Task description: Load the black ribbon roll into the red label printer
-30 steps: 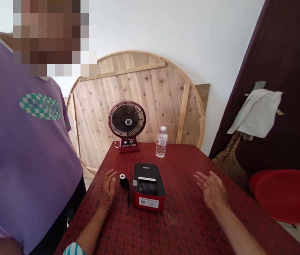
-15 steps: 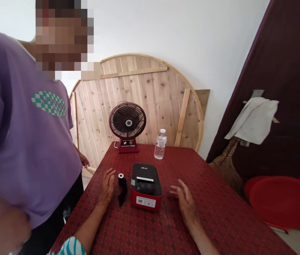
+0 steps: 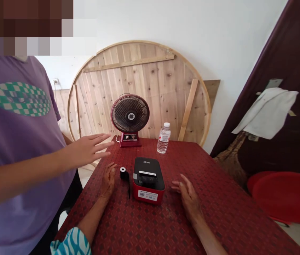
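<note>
A red and black label printer (image 3: pixel 149 196) stands on the table between my hands, with a white sticker on its front. Just left of it, a small roll of black ribbon (image 3: pixel 123 175) on a white core is upright, its loose end trailing toward me. My left hand (image 3: pixel 108 180) rests open at the table's left side, nearest to the roll and holding nothing. To the right of the printer, my right hand (image 3: pixel 188 196) lies open with fingers apart, touching neither the printer nor anything else but the table.
The red patterned table (image 3: pixel 128 230) also bears a dark red fan (image 3: pixel 130 117) and a water bottle (image 3: pixel 163 138) at the far end. A person in a purple shirt (image 3: pixel 28 148) stands at left, a hand (image 3: pixel 88 151) reaching over the table's edge. Red basins (image 3: pixel 285 194) lie right.
The other person's arm has come up and stretched out over the table's left side. My view has shifted slightly. My hands and the printer stay in place; the ribbon's loose end lies differently.
</note>
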The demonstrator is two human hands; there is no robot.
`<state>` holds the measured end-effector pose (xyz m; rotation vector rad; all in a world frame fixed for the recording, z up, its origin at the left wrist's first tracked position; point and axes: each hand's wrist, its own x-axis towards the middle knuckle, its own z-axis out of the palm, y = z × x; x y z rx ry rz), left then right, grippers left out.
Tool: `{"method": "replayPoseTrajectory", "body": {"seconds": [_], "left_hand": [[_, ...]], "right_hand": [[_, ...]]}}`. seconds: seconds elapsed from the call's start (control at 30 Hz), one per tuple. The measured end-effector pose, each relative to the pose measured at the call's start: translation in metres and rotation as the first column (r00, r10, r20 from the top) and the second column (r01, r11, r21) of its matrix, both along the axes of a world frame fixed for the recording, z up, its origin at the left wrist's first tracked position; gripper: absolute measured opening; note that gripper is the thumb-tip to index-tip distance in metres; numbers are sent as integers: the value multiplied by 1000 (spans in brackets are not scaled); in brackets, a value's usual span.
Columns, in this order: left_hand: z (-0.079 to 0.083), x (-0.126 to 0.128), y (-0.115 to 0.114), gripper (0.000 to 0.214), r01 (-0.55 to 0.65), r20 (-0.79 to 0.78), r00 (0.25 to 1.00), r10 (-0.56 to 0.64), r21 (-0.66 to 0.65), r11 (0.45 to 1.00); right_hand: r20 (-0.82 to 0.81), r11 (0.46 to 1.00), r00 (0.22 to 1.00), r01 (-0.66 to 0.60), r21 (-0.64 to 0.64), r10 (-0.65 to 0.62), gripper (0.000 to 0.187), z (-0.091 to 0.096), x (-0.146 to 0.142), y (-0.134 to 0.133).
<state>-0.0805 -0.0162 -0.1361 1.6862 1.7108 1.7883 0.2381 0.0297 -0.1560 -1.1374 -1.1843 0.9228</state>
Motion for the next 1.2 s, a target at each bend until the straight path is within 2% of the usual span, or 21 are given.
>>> {"method": "replayPoseTrajectory", "body": {"seconds": [0.33,0.53,0.63,0.77,0.9,1.03,1.1,1.2], "left_hand": [[-3,-3,6,44,-14,92,996,15,-16,1000],[1,-8,4,51,-31,237,969,66,-148,988],[3,-7,4,51,26,281,959,28,-189,982],[1,-2,7,42,166,276,956,-103,-214,963],[-9,0,13,52,275,288,936,-202,-242,930],[-15,-2,17,55,288,290,932,-215,-236,928],[-13,-3,17,53,262,277,941,-195,-232,937],[-5,-1,12,49,209,189,968,-165,-239,948]], "right_hand": [[30,1000,999,-15,5,15,56,5,0,-6],[10,1000,1000,-19,20,18,54,10,-6,-12],[4,1000,1000,-10,14,10,55,6,-8,-10],[-7,1000,1000,-13,3,13,57,2,-8,-7],[3,1000,1000,-22,9,22,57,0,-8,-7],[39,999,999,-31,7,31,56,-3,-7,-4],[73,998,997,-14,54,10,54,-1,-7,-3],[158,970,983,50,240,-90,45,12,-11,-9]]}}
